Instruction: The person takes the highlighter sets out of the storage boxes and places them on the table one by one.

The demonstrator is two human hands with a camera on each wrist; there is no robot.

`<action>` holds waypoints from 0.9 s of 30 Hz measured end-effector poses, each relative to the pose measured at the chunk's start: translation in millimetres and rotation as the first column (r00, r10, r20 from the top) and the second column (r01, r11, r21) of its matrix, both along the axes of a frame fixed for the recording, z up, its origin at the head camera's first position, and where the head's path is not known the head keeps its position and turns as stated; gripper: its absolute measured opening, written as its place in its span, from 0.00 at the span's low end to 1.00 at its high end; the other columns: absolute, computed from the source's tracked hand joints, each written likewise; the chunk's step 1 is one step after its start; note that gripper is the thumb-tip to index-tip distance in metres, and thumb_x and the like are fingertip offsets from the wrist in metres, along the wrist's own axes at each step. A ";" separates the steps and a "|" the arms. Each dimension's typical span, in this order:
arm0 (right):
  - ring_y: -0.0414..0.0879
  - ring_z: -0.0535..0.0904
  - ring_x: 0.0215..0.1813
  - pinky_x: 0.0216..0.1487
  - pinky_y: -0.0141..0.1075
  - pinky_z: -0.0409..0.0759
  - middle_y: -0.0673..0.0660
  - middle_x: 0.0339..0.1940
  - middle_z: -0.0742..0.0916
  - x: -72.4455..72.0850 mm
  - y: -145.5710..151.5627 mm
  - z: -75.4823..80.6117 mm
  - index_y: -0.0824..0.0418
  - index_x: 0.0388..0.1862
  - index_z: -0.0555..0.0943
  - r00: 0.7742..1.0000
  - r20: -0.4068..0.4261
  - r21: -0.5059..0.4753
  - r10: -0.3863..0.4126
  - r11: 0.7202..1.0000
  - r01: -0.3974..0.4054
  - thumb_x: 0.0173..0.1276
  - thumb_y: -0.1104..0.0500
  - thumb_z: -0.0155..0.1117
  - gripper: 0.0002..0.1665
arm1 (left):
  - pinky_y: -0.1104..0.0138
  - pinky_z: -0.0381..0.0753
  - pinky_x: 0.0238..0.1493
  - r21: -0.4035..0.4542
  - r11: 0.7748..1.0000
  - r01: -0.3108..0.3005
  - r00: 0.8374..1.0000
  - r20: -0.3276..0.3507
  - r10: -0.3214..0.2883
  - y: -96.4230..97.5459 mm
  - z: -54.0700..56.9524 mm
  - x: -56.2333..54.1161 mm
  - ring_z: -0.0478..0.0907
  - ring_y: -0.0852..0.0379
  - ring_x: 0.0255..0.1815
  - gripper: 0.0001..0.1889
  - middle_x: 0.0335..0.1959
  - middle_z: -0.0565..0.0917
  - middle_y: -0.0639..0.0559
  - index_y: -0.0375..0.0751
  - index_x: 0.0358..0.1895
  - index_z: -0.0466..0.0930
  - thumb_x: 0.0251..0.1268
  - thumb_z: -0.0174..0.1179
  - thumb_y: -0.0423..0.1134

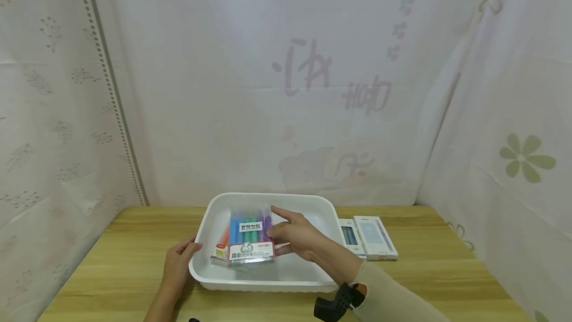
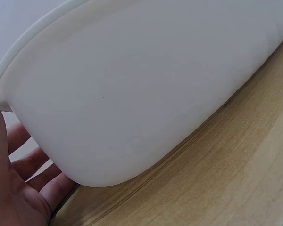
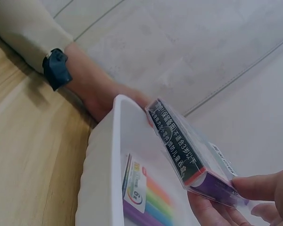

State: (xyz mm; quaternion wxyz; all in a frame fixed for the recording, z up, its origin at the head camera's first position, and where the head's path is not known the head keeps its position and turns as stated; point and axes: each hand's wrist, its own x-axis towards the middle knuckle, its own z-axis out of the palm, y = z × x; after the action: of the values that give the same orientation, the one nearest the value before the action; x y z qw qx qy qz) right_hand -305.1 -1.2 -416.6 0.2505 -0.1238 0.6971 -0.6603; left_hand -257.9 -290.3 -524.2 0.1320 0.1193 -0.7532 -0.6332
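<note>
My right hand point(image 1: 298, 235) pinches a clear pack of highlighters point(image 1: 251, 250) by its right side, thumb on one face and fingers on the other. Blue, green and purple barrels show through the plastic. In the right wrist view the pack point(image 3: 179, 146) is tilted above the white plastic tub point(image 3: 104, 179). A second pack of coloured pens point(image 3: 137, 188) lies inside, its orange end point(image 1: 223, 239) partly hidden in the head view. At the tub's left rim point(image 1: 203, 222), my left hand point(image 1: 178, 265) grips the edge; the left wrist view shows its fingers point(image 2: 35, 162) along the outer wall.
To the right of the tub, two white boxes lie on the wooden table point(image 1: 429, 272): a flat one point(image 1: 375, 237) and another with a window point(image 1: 350, 236), partly behind the tub. A patterned curtain point(image 1: 250, 113) hangs at the back and sides.
</note>
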 end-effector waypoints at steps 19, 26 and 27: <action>0.46 0.86 0.44 0.43 0.41 0.88 0.58 0.48 0.83 11.2 51.6 9.9 0.52 0.85 0.48 0.999 -0.033 -0.078 -0.021 0.997 0.018 0.72 0.65 0.60 0.48 | 0.81 0.78 0.44 0.017 1.000 -0.003 1.000 0.018 0.003 -0.6 2.1 1.5 0.74 0.84 0.44 0.25 0.70 0.74 0.34 0.31 0.69 0.73 0.72 0.52 0.38; 0.46 0.85 0.47 0.45 0.39 0.88 0.51 0.44 0.83 13.4 79.4 12.5 0.51 0.85 0.45 0.999 -0.015 -0.159 -0.031 0.987 0.028 0.74 0.64 0.58 0.49 | 0.79 0.80 0.42 0.022 1.000 -0.006 1.000 0.010 0.006 0.9 3.0 1.2 0.76 0.82 0.41 0.25 0.69 0.75 0.32 0.28 0.68 0.73 0.70 0.52 0.36; 0.46 0.85 0.48 0.46 0.39 0.88 0.51 0.44 0.83 13.7 83.2 13.3 0.51 0.85 0.44 0.999 -0.014 -0.166 -0.035 0.986 0.032 0.75 0.64 0.58 0.48 | 0.79 0.80 0.41 0.021 1.000 -0.008 1.000 0.008 0.008 1.2 3.0 1.4 0.76 0.81 0.40 0.25 0.68 0.75 0.31 0.28 0.68 0.73 0.70 0.53 0.35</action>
State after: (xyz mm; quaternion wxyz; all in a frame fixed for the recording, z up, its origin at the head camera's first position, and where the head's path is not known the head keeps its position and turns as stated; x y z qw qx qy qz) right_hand -291.4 82.0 -403.3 0.2223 -0.1380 0.6438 -0.7190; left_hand -256.5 -289.2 -521.2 0.1303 0.1261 -0.7465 -0.6402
